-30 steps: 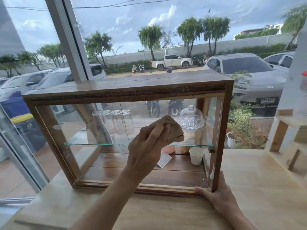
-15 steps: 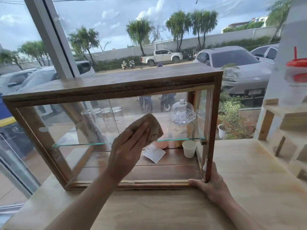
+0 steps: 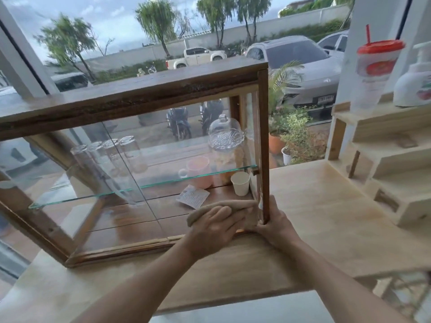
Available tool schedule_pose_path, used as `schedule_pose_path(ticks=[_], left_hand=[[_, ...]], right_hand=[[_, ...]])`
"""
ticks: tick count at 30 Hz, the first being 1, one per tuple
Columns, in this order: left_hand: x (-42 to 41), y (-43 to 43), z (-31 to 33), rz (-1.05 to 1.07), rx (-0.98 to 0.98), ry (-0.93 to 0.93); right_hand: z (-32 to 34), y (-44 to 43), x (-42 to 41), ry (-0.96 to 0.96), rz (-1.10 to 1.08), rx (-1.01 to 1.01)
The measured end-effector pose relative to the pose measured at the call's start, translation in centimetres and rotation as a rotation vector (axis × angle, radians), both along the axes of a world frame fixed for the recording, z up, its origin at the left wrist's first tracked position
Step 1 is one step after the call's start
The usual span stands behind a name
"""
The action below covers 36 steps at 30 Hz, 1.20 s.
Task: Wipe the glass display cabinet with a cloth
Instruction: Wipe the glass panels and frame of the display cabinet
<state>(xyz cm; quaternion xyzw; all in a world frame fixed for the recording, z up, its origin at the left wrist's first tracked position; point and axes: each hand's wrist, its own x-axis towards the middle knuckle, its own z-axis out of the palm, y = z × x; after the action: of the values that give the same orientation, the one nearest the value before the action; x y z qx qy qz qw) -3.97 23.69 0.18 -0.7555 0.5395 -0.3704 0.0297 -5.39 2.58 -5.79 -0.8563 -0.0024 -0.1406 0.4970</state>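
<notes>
A wood-framed glass display cabinet [image 3: 130, 96] stands on a pale wooden counter [image 3: 326, 210]. My left hand [image 3: 214, 229] presses a beige cloth [image 3: 233, 205] flat against the lower right corner of the front glass, fingers straight over it. My right hand [image 3: 276, 223] grips the cabinet's front right post at its base. Inside, several upturned glasses [image 3: 112, 155] and a glass dome jar [image 3: 225, 136] stand on the glass shelf; a pink cup [image 3: 198, 169], a white paper cup [image 3: 240, 186] and a card [image 3: 193, 196] sit below.
A stepped pale wooden rack [image 3: 384, 150] stands at the right, bearing a red-lidded cup with a straw [image 3: 373, 73] and a white pump bottle [image 3: 414, 87]. Large windows behind show parked cars and potted plants. The counter's front edge runs close below my arms.
My left hand has slid the cloth from the middle of the front glass down and right to the lower right corner. My right hand stays on the post's base. The camera has shifted rightward.
</notes>
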Motion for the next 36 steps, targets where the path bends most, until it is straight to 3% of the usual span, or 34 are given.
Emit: schedule_pose_path(ticks=[10, 16, 22, 24, 27, 29, 33, 36], left_hand=[[1.0, -1.7, 0.6, -0.157, 0.115, -0.027], [2.1, 1.1, 4.5, -0.052, -0.159, -0.030], [0.0, -1.9, 0.7, -0.067, 0.082, -0.018], [1.0, -2.3, 3.0, -0.105, -0.040, -0.005], [2.1, 0.9, 5.5, 0.006, -0.175, -0.044], [1.5, 2.4, 4.6, 0.052, -0.179, -0.075], [-0.2, -1.5, 1.1, -0.013, 0.013, -0.040], [1.5, -2.6, 4.5, -0.105, -0.129, -0.036]], right_hand=[[0.0, -0.4, 0.2, 0.025, 0.045, -0.026], [-0.5, -0.5, 0.2, -0.005, 0.005, -0.001], [-0.4, -0.4, 0.4, -0.001, 0.027, -0.038], [-0.4, -0.4, 0.3, 0.010, 0.013, -0.036], [-0.5, -0.5, 0.3, -0.003, -0.003, -0.026], [-0.6, -0.5, 0.3, -0.012, 0.000, -0.024], [-0.6, -0.4, 0.4, -0.007, 0.025, -0.020], [-0.7, -0.5, 0.3, -0.012, 0.013, -0.013]])
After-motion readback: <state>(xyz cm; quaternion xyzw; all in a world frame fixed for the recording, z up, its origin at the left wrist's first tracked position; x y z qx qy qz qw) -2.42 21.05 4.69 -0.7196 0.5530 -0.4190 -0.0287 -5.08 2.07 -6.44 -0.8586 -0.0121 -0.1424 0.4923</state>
